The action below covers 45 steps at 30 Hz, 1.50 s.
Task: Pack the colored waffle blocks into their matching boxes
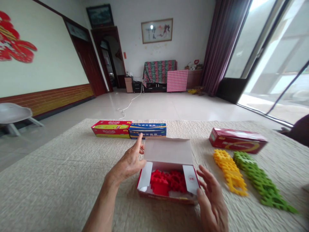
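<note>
An open box (pixel 166 197) with its white lid raised and side flaps spread lies on the cloth in front of me. Red notched pieces (pixel 160 183) rest inside it. My left hand (pixel 129 162) is at the box's left side by the lid, fingers apart, with nothing held. Near the right edge of the box is my right hand (pixel 212 201), its fingers apart and curved, thumb close to the corner. To the right lie a strip of yellow pieces (pixel 230 170) and a strip of green pieces (pixel 262 180).
Behind the open box, a red and yellow box (pixel 112 129) touches a blue box (pixel 147 130). A dark red box (pixel 238 140) stands behind the strips. All rest on the beige cloth (pixel 60 180). A white chair (pixel 14 114) is at far left.
</note>
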Tool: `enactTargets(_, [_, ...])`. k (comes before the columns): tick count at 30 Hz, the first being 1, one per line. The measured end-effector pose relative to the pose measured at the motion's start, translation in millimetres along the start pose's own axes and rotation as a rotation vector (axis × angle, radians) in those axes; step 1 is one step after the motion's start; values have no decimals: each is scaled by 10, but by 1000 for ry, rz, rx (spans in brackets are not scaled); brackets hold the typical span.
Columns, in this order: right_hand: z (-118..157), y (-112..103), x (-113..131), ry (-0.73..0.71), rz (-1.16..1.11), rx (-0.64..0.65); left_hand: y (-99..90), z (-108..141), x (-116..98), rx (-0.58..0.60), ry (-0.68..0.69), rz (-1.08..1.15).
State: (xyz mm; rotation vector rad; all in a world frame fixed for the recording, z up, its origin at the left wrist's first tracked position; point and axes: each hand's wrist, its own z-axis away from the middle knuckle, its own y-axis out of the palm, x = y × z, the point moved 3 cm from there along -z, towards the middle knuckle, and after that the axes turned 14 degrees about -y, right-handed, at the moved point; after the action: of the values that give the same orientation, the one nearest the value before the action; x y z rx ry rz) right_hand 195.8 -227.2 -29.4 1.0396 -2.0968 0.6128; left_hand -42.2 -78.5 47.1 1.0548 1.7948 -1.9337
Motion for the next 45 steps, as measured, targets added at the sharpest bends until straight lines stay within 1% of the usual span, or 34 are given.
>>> enactTargets(2, [-10,5,17,24,-30,1,-4,-7,-29,-23,33,4])
enactTargets(5, [-28,19,32,50,-62,11,-51,22,-93,28,44,59])
enactTargets(9, [-27,29,4,22,-117,10,-215,135,-180,199,51,264])
enactTargets(11, [-7,25,-26,25,-128,-1,-314,199,-200,262,19,323])
enactTargets(13, [16,16,-48,47,-119,-16,-380,248,-219,338,15,364])
enactTargets(16, [27,7,-33,59,-88,-31,-377,272,-263,484,91,415])
enactTargets(18, [13,10,3,46,-55,-25,-318,255,-283,533,136,422])
enactTargets(20, [-11,16,44,29,-36,-20,-239,231,-281,509,155,401])
enactTargets(24, [-41,24,105,-1,-72,-19,-84,250,-210,371,142,388])
enactTargets(28, [-33,30,132,24,-123,-3,72,347,-82,234,137,374])
enactTargets(31, [-32,29,154,50,-136,-40,204,382,-2,155,147,390])
enactTargets(34, [-38,22,152,57,-117,-73,317,375,26,89,160,370])
enactTargets(37, [-31,14,113,21,-103,-25,385,364,23,58,177,366])
enactTargets(41, [2,10,64,-15,-107,36,423,363,40,41,186,359])
enactTargets(45, [-2,22,107,-72,-42,58,441,363,69,52,175,359])
